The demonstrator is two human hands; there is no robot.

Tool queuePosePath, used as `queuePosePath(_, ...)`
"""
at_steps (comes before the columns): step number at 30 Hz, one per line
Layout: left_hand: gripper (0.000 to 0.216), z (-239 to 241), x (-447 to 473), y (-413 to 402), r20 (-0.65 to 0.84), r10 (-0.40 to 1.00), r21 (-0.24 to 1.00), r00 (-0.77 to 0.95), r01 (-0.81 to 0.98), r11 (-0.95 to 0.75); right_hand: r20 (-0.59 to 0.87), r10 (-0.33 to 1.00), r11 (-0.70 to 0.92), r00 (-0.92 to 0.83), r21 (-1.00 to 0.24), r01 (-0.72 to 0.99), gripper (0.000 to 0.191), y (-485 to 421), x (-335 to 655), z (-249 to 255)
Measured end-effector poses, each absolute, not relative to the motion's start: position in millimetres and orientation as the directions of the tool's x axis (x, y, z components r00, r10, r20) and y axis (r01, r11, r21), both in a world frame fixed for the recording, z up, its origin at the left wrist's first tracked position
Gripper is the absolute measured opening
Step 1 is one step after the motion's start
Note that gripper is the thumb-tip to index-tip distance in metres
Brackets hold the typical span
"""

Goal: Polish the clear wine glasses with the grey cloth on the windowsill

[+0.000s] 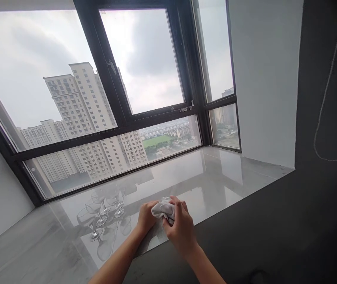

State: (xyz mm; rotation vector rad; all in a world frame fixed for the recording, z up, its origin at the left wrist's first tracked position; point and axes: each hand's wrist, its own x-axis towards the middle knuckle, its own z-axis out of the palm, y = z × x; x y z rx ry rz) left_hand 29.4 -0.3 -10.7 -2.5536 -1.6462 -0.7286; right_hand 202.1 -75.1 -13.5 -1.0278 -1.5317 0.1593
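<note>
Clasping a crumpled white cloth [165, 210] from its right side, the right hand [182, 225] had its fingers curled over the fabric and its thumb tucked below. The left hand [147, 215] lay against the cloth's left side, fingers bent; most of them were hidden, so I could not tell how firmly that grip was closed, or whether anything lay inside the folds. The cloth sat directly between the two hands, above the sill [257, 173] near its front edge, wadded without a clear long axis. Off to the left, nearer the left hand, a cluster of stemmed glasses [96, 235] stood upright on their feet, apart from both hands, between the left forearm and the sill's back edge. They were thin and transparent, with rounded bowls and flat round feet. The sill was smooth, glossy, grey stone-like material, mirroring the dark window frame [121, 127]; the cloth looked soft and matte.
</note>
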Motion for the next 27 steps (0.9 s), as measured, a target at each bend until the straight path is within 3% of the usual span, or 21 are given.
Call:
queuePosePath(3,0.023,-8.1,29.0,-2.3,0.396,0.849,0.264,0.351,0.842,-0.471,0.748,0.66,0.612,0.068,-0.589,0.529,0.06,-76.7,197.2,-14.1)
queuePosePath(7,0.022,-8.1,30.3,-2.6,0.367,0.864,0.207,0.344,0.876,-0.436,0.717,0.692,0.593,0.084,-0.631,0.499,0.056,-71.7,200.8,-18.1)
queuePosePath(15,0.023,-18.0,30.9,4.3,0.393,0.877,0.071,0.277,0.942,-0.329,0.621,0.718,0.482,0.314,-0.769,0.42,0.043,-63.3,219.3,-16.3)
queuePosePath(18,0.022,-22.2,28.5,6.6,0.423,0.869,0.114,0.256,0.936,-0.332,0.616,0.702,0.443,0.358,-0.771,0.458,0.043,-61.1,224.1,-17.1)
queuePosePath(23,0.031,-26.9,23.8,12.3,0.499,0.851,0.301,0.164,0.888,-0.348,0.581,0.719,0.362,0.381,-0.782,0.508,0.046,-52.6,229.1,-26.1)
queuePosePath(27,0.036,-28.3,23.0,18.9,0.489,0.863,0.389,0.128,0.853,-0.347,0.594,0.756,0.331,0.275,-0.709,0.623,0.048,-43.8,228.3,-40.3)
